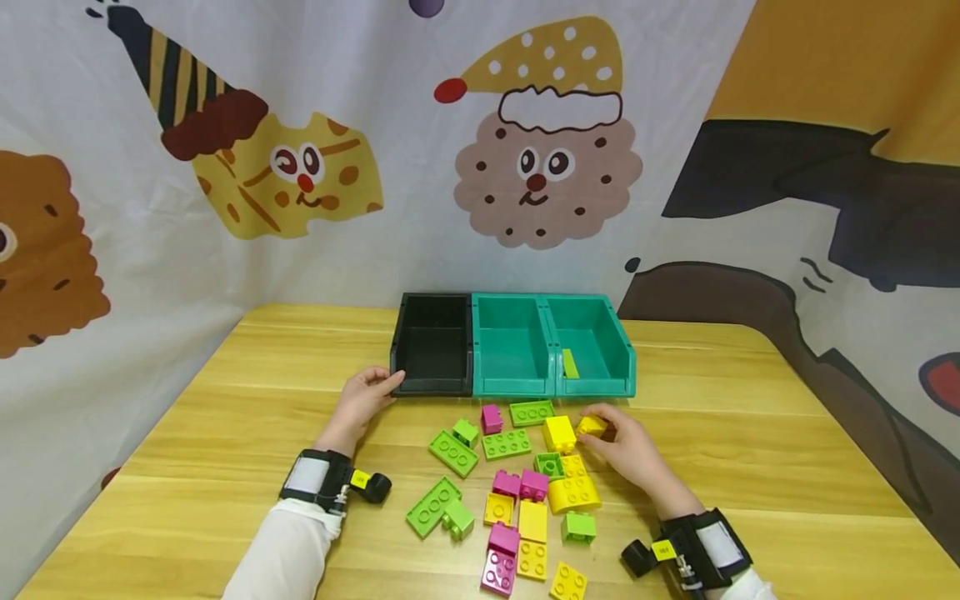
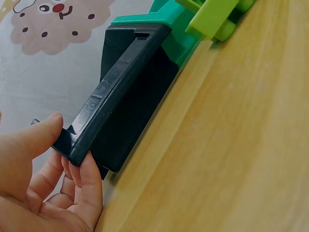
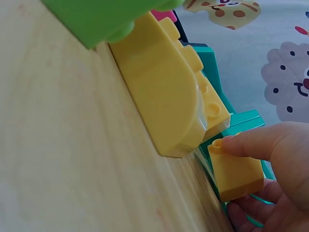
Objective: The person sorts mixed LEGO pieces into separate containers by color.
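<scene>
My left hand (image 1: 365,403) grips the front left corner of the black bin (image 1: 433,385), thumb on the rim and fingers below it, as the left wrist view shows. Between thumb and fingers my right hand (image 1: 624,443) pinches a yellow brick (image 3: 236,171), just in front of the right teal bin. Right beside that brick stands another yellow block (image 1: 559,434). A curved yellow block (image 1: 574,495) lies nearer to me, with a green brick (image 1: 549,466) close by.
Two teal bins (image 1: 513,387) adjoin the black one; a lime green piece (image 1: 570,364) lies in the right one. Several green, pink and yellow bricks are scattered over the wooden table (image 1: 750,433). A printed cloth (image 1: 405,258) hangs behind.
</scene>
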### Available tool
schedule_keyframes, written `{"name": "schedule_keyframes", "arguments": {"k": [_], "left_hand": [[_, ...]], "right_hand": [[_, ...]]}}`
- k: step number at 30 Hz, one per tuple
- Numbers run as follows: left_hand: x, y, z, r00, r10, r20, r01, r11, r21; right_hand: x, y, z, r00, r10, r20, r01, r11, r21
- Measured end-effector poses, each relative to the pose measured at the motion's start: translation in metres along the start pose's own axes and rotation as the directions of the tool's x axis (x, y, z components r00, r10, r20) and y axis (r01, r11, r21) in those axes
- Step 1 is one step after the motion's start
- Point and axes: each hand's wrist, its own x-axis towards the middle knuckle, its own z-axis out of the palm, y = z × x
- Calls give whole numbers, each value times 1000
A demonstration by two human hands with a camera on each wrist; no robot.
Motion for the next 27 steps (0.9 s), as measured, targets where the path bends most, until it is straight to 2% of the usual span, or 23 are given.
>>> {"name": "schedule_keyframes", "arguments": {"k": [8,16,22,27], "left_hand": [[0,-1,0,1000,-4,-7,4,1000,-17],[-1,1,0,1000,-3,-3,3,1000,-6],[-1,1,2,1000,4,-4,-4,1000,-11],[-1,1,0,1000,5,-11,-5,1000,-24]], "right_hand": [[1,0,0,1000,-3,-3,3,1000,31],[5,-3,-5,998,-44,-36,46,997,63],[11,-12,-12,997,-67,-41,70,995,71],[24,-27,-17,992,-122,-44,124,991,52]]}}
